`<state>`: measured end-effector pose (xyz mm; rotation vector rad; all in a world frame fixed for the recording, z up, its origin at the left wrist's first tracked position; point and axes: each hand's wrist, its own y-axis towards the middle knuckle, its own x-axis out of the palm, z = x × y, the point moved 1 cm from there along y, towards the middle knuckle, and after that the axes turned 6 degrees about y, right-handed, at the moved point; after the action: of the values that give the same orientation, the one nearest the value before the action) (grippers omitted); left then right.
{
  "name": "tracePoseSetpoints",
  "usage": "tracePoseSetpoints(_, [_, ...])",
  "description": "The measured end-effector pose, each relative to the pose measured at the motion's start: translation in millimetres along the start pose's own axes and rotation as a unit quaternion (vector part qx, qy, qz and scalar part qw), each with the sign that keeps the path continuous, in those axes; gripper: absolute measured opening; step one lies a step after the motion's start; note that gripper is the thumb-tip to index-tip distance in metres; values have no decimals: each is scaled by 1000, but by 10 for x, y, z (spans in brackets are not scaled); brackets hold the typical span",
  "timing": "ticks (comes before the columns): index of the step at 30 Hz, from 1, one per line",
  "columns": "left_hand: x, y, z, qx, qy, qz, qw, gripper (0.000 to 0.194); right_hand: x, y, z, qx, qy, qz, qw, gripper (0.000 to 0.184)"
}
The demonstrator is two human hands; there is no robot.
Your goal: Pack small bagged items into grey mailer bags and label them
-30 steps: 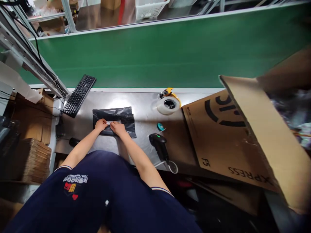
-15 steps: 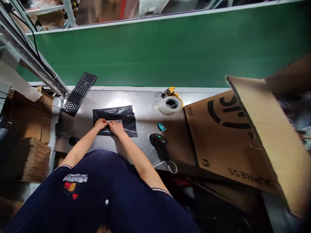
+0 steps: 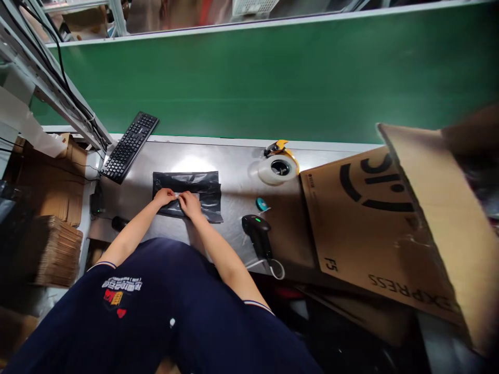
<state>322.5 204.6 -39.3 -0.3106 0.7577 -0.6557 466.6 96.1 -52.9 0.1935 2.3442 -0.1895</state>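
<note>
A black plastic mailing bag (image 3: 206, 182) lies flat on the metal table, with a white label (image 3: 197, 196) on its middle, mostly covered by my fingers. My left hand (image 3: 165, 197) is closed in a pinch at the left end of the label, over the bag. Right beside it, my right hand (image 3: 189, 203) is also closed, its fingertips pinching at the label's edge. The two sets of fingertips nearly meet. Exactly how much of the label each hand grips is too small to make out.
A keyboard (image 3: 130, 147) lies at the table's back left. Right of the bag are a clear tape roll in a dispenser (image 3: 277, 169), a small teal disc (image 3: 261, 204) and a barcode scanner (image 3: 258, 234). A large open carton (image 3: 362, 228) stands at right. Behind runs a green belt (image 3: 253, 83).
The view has shifted slightly, so the table things appear a little further right. My right fingers have bent up more at the label; both hands stay over the bag.
</note>
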Motion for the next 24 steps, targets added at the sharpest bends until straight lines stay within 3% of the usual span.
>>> tracePoseSetpoints(4, [0,-10,-21,18,1,-17,1000,14,116,-25,83,28,124,44,991,28])
tracePoseSetpoints(16, [-22,-37,-72,78,15,-43,996,18,194,-44,58,77,206,100,970,31])
tracePoseSetpoints(20, [-65,-69,-71,111,48,-70,990,12,51,-93,-27,47,223,81,970,32])
tracePoseSetpoints(24, [-217,-275,-42,156,131,-69,977,34,-31,-378,-76,-65,215,-23,974,27])
